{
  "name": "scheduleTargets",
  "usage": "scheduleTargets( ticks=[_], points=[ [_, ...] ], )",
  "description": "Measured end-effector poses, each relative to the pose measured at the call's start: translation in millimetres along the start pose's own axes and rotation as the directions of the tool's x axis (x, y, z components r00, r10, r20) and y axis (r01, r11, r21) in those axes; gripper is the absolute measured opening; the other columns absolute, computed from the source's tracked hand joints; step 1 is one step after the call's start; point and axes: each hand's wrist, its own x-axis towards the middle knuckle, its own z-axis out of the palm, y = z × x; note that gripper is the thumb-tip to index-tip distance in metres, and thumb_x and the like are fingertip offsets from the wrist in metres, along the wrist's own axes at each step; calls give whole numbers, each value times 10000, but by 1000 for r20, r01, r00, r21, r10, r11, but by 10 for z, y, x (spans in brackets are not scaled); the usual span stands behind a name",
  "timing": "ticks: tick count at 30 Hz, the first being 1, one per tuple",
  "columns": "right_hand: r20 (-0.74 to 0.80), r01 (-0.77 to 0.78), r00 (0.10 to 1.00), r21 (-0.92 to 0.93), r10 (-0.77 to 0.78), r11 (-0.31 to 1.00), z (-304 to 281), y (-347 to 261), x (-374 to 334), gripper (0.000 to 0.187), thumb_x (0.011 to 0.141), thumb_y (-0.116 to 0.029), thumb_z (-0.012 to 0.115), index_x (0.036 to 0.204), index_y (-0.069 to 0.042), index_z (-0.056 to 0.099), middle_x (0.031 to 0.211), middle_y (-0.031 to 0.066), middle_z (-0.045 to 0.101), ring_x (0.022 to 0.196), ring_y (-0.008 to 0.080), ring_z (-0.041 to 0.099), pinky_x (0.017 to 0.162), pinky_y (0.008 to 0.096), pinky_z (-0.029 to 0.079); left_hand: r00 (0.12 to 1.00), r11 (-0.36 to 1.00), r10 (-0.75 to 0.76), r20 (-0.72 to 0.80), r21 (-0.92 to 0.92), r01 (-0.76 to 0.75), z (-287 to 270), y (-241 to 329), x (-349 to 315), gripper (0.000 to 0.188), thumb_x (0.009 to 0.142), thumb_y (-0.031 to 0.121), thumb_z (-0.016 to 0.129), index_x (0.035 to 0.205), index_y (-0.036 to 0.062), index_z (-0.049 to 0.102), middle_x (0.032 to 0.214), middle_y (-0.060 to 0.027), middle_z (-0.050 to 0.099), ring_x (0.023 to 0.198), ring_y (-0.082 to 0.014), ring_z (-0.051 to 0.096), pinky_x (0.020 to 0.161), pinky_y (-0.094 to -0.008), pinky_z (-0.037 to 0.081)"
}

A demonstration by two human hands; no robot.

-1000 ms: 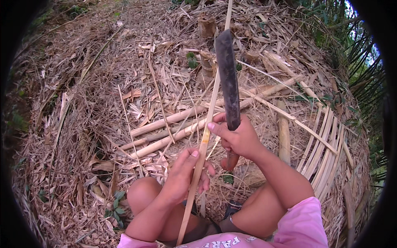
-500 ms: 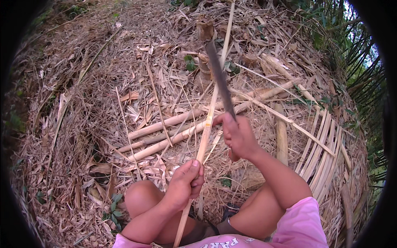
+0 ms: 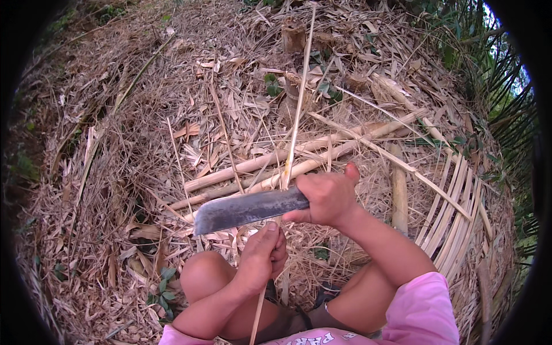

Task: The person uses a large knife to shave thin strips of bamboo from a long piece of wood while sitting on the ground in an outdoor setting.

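Observation:
A long, thin bamboo strip (image 3: 296, 123) runs from near my lap away toward the far stumps. My left hand (image 3: 264, 259) is closed around it, just above my knees. In my right hand (image 3: 329, 198) is a machete (image 3: 247, 210) with a broad, dark blade and a paler tip; the fingers wrap its handle, which they hide. The blade lies crosswise over the strip, pointing left, a little beyond my left hand. It covers that stretch of the strip, so I cannot tell whether edge and strip touch.
Several bamboo poles (image 3: 247, 168) lie across the ground beyond the blade. A bundle of split strips (image 3: 451, 204) rests at the right. Farther off stand cut bamboo stumps (image 3: 293, 35). Dry leaves and shavings cover the ground, and green bamboo (image 3: 506, 109) grows at the right edge.
The machete has swung from pointing away, along the strip, to lying crosswise toward the left. My right hand has turned and come slightly nearer. My left hand still grips the strip.

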Motion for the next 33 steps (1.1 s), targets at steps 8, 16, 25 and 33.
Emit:
scheduleTargets(
  ticks=[8, 16, 25, 33],
  points=[
    [-6, -3, 1000, 11, 3, 1000, 177, -164, -36, 710, 804, -815, 375, 651, -135, 512, 523, 47, 528, 460, 225, 578, 494, 369, 424, 989, 988, -144, -10, -63, 143, -128, 1, 35, 363, 1036, 403, 358, 803, 126, 386, 596, 36, 282, 437, -55, 219, 379, -225, 159],
    [67, -154, 987, 97, 148, 983, 100, -10, 43, 678, 797, -815, 394, 655, -172, 554, 534, 29, 566, 448, 212, 580, 557, 414, 398, 994, 991, -99, 39, -84, 102, -185, 94, -8, 350, 1034, 377, 360, 780, 137, 366, 592, 42, 273, 443, -54, 211, 363, -228, 139],
    [187, -525, 847, 155, 497, 837, 99, 523, 145, 713, 809, -806, 391, 660, -126, 544, 566, 63, 544, 509, 257, 593, 656, 471, 394, 953, 954, -230, 196, -150, 261, -192, 61, 44, 358, 1033, 395, 361, 770, 153, 356, 577, 52, 285, 418, -53, 197, 357, -223, 135],
    [402, -255, 896, 116, 189, 960, -107, -269, 59, 685, 840, -735, 462, 766, -65, 586, 632, 127, 614, 627, 338, 654, 558, 453, 508, 947, 936, -217, 238, -225, 271, -302, 149, 149, 393, 1027, 450, 291, 769, 161, 360, 566, 59, 266, 422, -52, 191, 349, -209, 157]
  ],
)
